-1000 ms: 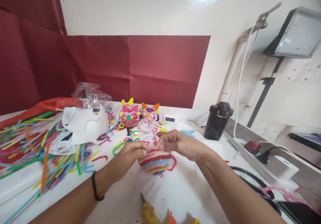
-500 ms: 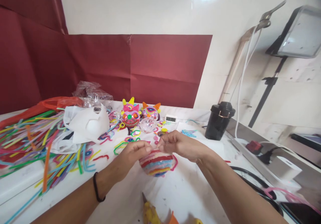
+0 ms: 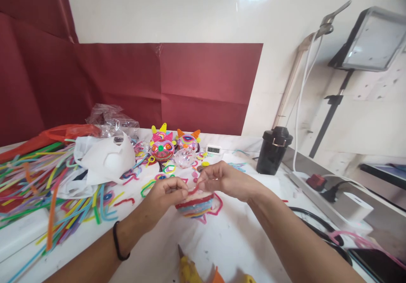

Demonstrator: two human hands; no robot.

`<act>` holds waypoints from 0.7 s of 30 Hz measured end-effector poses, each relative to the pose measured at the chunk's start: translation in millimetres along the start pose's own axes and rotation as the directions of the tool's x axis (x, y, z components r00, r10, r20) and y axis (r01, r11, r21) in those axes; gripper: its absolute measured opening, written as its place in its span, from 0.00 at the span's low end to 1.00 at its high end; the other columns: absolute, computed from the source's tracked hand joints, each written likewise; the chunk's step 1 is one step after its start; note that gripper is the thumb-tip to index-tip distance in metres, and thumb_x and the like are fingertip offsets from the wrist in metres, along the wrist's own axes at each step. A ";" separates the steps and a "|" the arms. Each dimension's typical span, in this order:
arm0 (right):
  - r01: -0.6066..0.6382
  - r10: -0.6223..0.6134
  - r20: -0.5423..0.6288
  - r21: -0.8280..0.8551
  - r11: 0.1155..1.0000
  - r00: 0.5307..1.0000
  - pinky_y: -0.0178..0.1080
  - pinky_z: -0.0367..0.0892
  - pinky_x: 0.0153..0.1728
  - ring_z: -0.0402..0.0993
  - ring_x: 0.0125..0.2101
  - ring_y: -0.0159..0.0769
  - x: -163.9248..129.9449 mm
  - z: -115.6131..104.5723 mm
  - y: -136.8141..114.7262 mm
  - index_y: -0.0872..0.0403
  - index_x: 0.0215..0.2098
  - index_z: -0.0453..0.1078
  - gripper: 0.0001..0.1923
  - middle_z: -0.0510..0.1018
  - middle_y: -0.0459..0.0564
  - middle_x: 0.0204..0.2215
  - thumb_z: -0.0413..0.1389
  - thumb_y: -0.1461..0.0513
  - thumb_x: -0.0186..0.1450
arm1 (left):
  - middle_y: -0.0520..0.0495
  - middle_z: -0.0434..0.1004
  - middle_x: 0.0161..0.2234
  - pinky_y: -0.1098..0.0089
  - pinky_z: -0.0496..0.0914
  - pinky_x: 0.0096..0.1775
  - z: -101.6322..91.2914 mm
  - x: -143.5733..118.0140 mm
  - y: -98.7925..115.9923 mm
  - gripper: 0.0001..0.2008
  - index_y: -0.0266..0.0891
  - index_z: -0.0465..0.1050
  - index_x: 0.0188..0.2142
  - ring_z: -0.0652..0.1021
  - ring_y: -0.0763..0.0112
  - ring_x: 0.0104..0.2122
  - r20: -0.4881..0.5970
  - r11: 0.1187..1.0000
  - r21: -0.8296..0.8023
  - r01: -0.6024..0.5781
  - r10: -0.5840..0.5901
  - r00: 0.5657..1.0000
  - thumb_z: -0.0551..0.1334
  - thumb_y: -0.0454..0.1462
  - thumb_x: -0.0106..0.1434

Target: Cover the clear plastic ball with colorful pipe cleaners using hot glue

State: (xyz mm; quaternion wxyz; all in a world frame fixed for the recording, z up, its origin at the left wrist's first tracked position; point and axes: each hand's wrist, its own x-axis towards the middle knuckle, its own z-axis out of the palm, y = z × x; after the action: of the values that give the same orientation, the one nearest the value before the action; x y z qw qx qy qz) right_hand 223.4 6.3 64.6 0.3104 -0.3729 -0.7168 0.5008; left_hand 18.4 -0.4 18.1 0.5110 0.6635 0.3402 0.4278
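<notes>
While a yellow tool (image 3: pixel 189 269) lay at the near edge of the white table (image 3: pixel 152 259), a ball striped red, blue and yellow (image 3: pixel 195 207) was just beyond it, in the middle of the scene between both hands. The right hand (image 3: pixel 226 183) pinched a thin red strip (image 3: pixel 195 188) between thumb and finger at the ball's top. The left hand (image 3: pixel 165 196) had thumb and forefinger drawn close at the ball's upper left; what they pinched was hidden. Farther off, coloured strips (image 3: pixel 34 168) and a white mask (image 3: pixel 109 158) lay on the left, and a black cup (image 3: pixel 271 154) stood on the right. Beyond, two horned ornaments (image 3: pixel 162 148) stood near a white timer (image 3: pixel 213 149), before a maroon sheet (image 3: pixel 206 84).
</notes>
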 end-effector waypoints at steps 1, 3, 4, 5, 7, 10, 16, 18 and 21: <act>0.002 -0.002 -0.014 -0.009 1.000 1.000 0.32 0.56 0.24 0.59 0.21 0.27 0.7 0.5 0.8 0.59 0.26 0.73 0.07 0.67 0.41 0.19 0.63 0.61 0.53 | 0.55 0.65 0.22 0.74 0.59 0.29 0.3 0.0 1.0 0.06 0.37 0.70 0.24 0.64 0.75 0.24 -0.007 1.000 0.013 -0.003 0.003 1.000 0.62 0.36 0.56; 0.005 -0.006 -0.042 -0.023 1.000 0.999 0.32 0.57 0.24 0.60 0.22 0.27 1.6 2.8 1.5 0.59 0.26 0.73 0.06 0.69 0.42 0.20 0.62 0.62 0.54 | 0.56 0.64 0.22 0.74 0.59 0.29 0.4 -0.1 2.3 0.05 0.37 0.70 0.24 0.64 0.75 0.25 -0.024 0.999 0.042 -0.002 0.003 1.000 0.61 0.34 0.55; 0.010 -0.011 -0.052 -0.026 1.000 0.999 0.32 0.58 0.24 0.61 0.22 0.27 1.8 4.2 1.3 0.58 0.26 0.73 0.05 0.70 0.43 0.21 0.61 0.63 0.54 | 0.56 0.64 0.22 0.74 0.59 0.29 0.3 -0.1 2.7 0.05 0.37 0.69 0.24 0.64 0.75 0.25 -0.024 0.999 0.049 0.002 -0.001 1.000 0.61 0.34 0.55; 0.017 -0.019 -0.056 -0.033 0.999 0.998 0.32 0.58 0.24 0.61 0.22 0.27 1.8 5.6 0.9 0.58 0.26 0.74 0.04 0.70 0.43 0.21 0.61 0.63 0.54 | 0.55 0.65 0.23 0.74 0.59 0.29 0.0 -0.2 2.9 0.05 0.37 0.70 0.24 0.64 0.75 0.25 -0.016 0.999 0.050 0.010 -0.009 1.000 0.61 0.35 0.56; 0.036 -0.040 -0.052 -0.065 0.997 0.998 0.32 0.58 0.24 0.60 0.22 0.27 1.6 8.4 -0.2 0.58 0.26 0.74 0.05 0.69 0.43 0.20 0.60 0.63 0.54 | 0.55 0.65 0.23 0.73 0.59 0.29 -0.5 -0.5 2.8 0.06 0.37 0.71 0.25 0.64 0.74 0.25 0.011 0.998 0.060 0.024 -0.024 1.000 0.60 0.36 0.57; 0.038 -0.048 -0.060 -0.156 0.987 0.997 0.32 0.59 0.25 0.61 0.23 0.28 1.1 11.7 -1.5 0.59 0.26 0.75 0.05 0.70 0.43 0.21 0.59 0.63 0.55 | 0.55 0.62 0.21 0.73 0.57 0.27 -0.7 -0.9 2.9 0.08 0.37 0.73 0.26 0.62 0.75 0.23 0.027 0.991 0.135 0.016 -0.020 0.999 0.60 0.38 0.58; 0.155 -0.182 -0.050 -0.331 0.931 0.982 0.34 0.64 0.32 0.70 0.29 0.33 -0.4 13.0 -3.4 0.57 0.30 0.76 0.05 0.76 0.46 0.26 0.57 0.67 0.57 | 0.56 0.59 0.19 0.72 0.53 0.25 1.1 0.5 3.7 0.09 0.37 0.73 0.25 0.59 0.75 0.22 -0.002 0.981 0.196 0.010 -0.010 1.000 0.60 0.39 0.57; 0.212 -0.256 -0.047 -0.427 0.879 0.966 0.35 0.64 0.33 0.71 0.30 0.33 -1.3 13.2 -4.6 0.56 0.29 0.75 0.06 0.77 0.47 0.27 0.56 0.69 0.58 | 0.56 0.59 0.19 0.72 0.53 0.25 1.5 1.3 2.7 0.09 0.37 0.73 0.25 0.58 0.75 0.22 -0.002 0.982 0.191 0.008 -0.007 1.000 0.59 0.40 0.58; 0.249 -0.347 -0.048 -0.609 0.753 0.936 0.36 0.62 0.34 0.70 0.31 0.34 -2.7 15.3 -7.2 0.55 0.27 0.73 0.07 0.76 0.48 0.28 0.56 0.71 0.58 | 0.56 0.60 0.19 0.73 0.54 0.25 1.8 1.6 1.2 0.10 0.37 0.73 0.26 0.59 0.75 0.22 -0.014 0.977 0.211 -0.003 0.006 1.000 0.59 0.40 0.58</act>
State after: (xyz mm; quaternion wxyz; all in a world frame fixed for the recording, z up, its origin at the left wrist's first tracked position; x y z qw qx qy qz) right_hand 210.7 -4.9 66.5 0.3095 -0.3701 -0.8604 0.1639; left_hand 20.7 0.1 19.4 0.4342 0.7116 0.3859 0.3952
